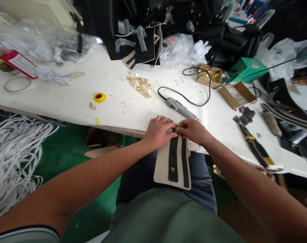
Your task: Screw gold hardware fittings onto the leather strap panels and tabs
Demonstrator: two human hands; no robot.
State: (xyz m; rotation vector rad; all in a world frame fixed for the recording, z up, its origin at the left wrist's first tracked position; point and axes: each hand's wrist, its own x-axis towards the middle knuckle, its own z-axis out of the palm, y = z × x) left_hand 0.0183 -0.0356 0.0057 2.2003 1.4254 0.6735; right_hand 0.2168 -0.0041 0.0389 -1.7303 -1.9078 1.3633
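Note:
A cream flap panel with black straps [173, 165] hangs over the front edge of the white table [74, 101] onto my lap. My left hand [158, 131] lies closed over its top end, fingers pressed on it. My right hand [192, 130] pinches the top of the black strap beside it; what sits between the fingertips is hidden. Just behind my hands lies a grey rotary tool [180, 108] with a black cord.
A pile of gold metal fittings [140, 86], a yellow tape roll [100, 97], a box of gold parts [210, 76], an open cardboard box [236, 94], pliers [254, 148] and black bag pieces [143, 40] lie on the table. White cords [14, 158] are heaped at left.

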